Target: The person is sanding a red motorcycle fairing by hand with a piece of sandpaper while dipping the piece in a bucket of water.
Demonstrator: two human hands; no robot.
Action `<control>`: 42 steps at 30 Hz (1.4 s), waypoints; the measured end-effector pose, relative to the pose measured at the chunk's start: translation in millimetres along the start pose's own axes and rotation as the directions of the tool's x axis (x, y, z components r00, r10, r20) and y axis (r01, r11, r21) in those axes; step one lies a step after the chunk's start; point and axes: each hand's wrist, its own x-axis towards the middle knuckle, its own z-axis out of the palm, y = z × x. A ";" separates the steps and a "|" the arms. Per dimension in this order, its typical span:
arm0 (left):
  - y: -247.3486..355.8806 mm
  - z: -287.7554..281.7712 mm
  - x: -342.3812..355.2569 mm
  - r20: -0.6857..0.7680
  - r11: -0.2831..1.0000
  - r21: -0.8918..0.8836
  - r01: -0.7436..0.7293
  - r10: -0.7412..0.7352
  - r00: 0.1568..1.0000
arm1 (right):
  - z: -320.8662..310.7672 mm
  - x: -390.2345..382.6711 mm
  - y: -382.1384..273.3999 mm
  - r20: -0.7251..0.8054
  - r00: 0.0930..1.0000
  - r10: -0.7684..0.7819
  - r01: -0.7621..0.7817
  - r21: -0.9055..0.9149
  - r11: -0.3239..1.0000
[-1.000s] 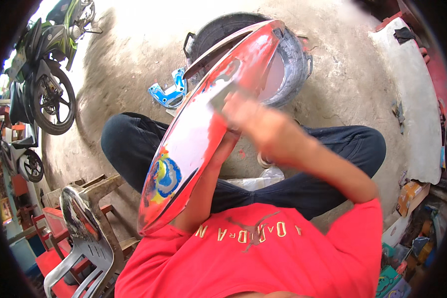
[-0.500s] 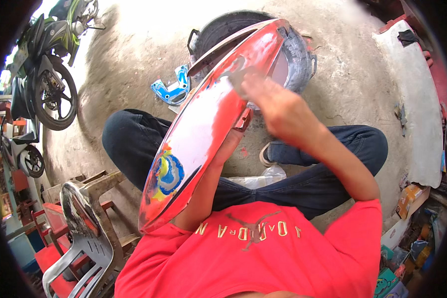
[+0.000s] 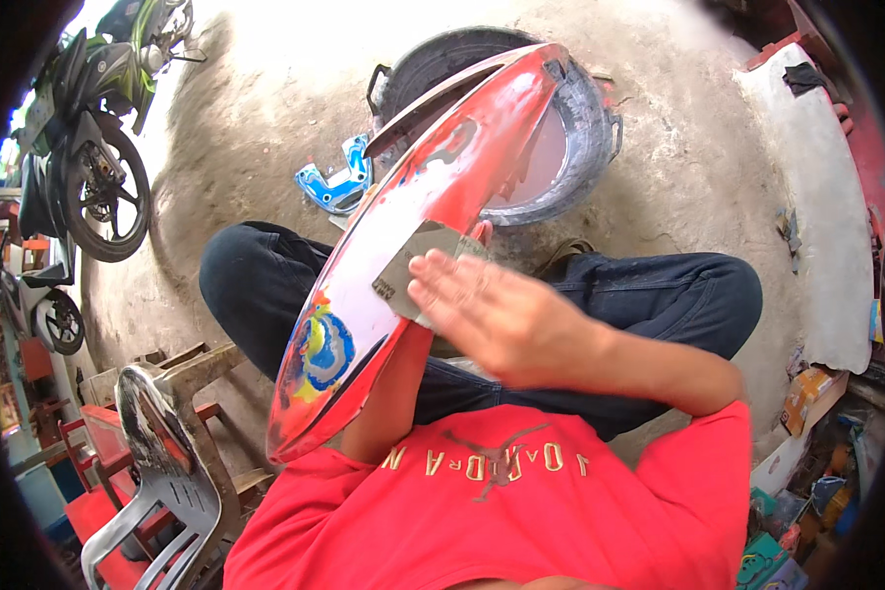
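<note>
A long, curved motorcycle body panel (image 3: 369, 270), red with a bare whitish strip and a blue and yellow patch at its near end, lies tilted across my lap. Its far end rests over a black basin (image 3: 592, 126) of cloudy, pinkish water. My left hand (image 3: 483, 231) supports the panel from beneath; only a few fingertips show past its edge, and the rest is hidden behind the panel and my right hand. A grey-brown sheet of sandpaper (image 3: 403, 270) lies against the pale middle of the panel, under the flattened fingers of my right hand (image 3: 492, 315).
A small blue and white plastic part (image 3: 336, 185) lies on the concrete floor left of the basin. Motorcycles (image 3: 108, 187) stand at the far left, and a grey plastic chair (image 3: 172, 452) is near my left side. A pale slab (image 3: 826, 216) and assorted clutter line the right.
My right hand has drawn the sandpaper back toward me along the panel, from its upper part to its middle. The panel has stayed almost in place.
</note>
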 end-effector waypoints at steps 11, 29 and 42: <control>-14.7 51.4 19.6 -0.070 0.994 -0.092 0.053 -0.059 0.996 | -1.6 -3.5 27.0 0.048 0.993 0.106 -0.104 -0.030 0.994; -9.6 14.1 9.3 -0.026 0.998 0.057 0.029 -0.027 0.999 | 6.8 -5.6 0.4 -0.038 0.996 0.076 -0.070 0.145 0.987; -18.8 63.0 22.1 -0.113 0.998 -0.045 0.037 -0.042 0.993 | 13.9 -20.3 68.0 0.038 0.959 0.282 -0.283 -0.003 0.959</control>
